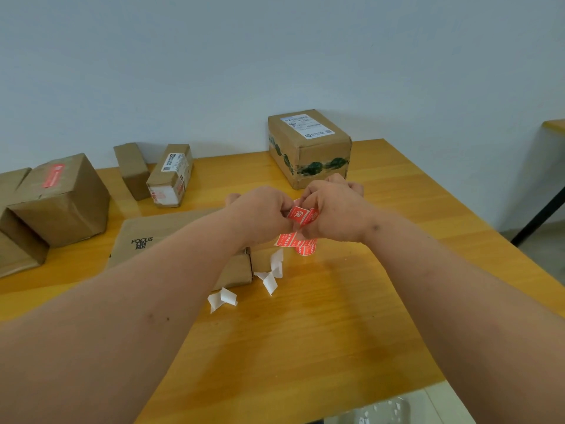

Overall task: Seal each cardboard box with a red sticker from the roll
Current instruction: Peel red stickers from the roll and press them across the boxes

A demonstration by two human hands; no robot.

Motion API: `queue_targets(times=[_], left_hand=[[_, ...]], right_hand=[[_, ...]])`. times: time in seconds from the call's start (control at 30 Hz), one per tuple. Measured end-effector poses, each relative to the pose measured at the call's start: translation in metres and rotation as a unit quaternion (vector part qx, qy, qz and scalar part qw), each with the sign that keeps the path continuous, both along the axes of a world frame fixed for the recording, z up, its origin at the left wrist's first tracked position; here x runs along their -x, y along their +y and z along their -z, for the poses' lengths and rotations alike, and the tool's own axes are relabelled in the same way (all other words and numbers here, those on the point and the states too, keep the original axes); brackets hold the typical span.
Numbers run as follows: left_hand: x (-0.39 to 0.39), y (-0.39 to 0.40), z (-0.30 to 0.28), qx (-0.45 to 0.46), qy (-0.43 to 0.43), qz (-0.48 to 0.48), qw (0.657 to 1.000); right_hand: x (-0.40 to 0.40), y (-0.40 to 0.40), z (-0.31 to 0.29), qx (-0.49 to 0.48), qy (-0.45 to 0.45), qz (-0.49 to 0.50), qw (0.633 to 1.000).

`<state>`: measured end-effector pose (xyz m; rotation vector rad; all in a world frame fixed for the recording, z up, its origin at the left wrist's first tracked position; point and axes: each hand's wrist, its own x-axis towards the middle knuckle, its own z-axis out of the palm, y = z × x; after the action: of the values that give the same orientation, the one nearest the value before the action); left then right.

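Roll [306, 246]: table [336, 316] centre, under hands. Left hand [263, 214], right hand [331, 211] pinch sticker [298, 215] above it. Sticker thin, limp, tacky: hold by edges. Next box [235, 270] at 8 o'clock from roll.

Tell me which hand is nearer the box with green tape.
Right. The right hand sits just in front of the box with green tape, overlapping its lower edge in view; the left hand is farther left.

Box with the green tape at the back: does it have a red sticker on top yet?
No, the box with the green tape shows only a white shipping label on top.
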<state>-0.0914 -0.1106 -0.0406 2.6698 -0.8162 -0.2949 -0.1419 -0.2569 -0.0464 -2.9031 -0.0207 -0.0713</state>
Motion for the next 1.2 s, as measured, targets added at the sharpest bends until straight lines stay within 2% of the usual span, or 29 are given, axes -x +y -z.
queue_targets(times=[0.3, 0.8, 0.9, 1.07, 1.2], left_hand=[[-0.0005, 0.0038, -0.0014, 0.085, 0.107, -0.015, 0.99], [0.0014, 0.0032, -0.0019, 0.138, 0.118, -0.032, 0.983], [-0.0003, 0.0059, -0.0016, 0.121, 0.098, -0.018, 0.988], [-0.001, 0.0042, -0.0003, -0.009, 0.025, -0.007, 1.0], [-0.0003, 0.0024, 0.0007, 0.01, 0.043, -0.013, 0.999]], right_hand=[[0.0028, 0.0024, 0.0007, 0.004, -0.013, -0.012, 1.0], [-0.0008, -0.0004, 0.0029, 0.018, -0.029, -0.002, 0.999], [-0.0013, -0.0002, 0.0032, 0.01, -0.028, -0.006, 1.0], [-0.001, -0.0001, 0.0054, -0.013, -0.037, -0.008, 0.999], [-0.0003, 0.0, 0.0071, -0.007, -0.034, -0.008, 0.999]])
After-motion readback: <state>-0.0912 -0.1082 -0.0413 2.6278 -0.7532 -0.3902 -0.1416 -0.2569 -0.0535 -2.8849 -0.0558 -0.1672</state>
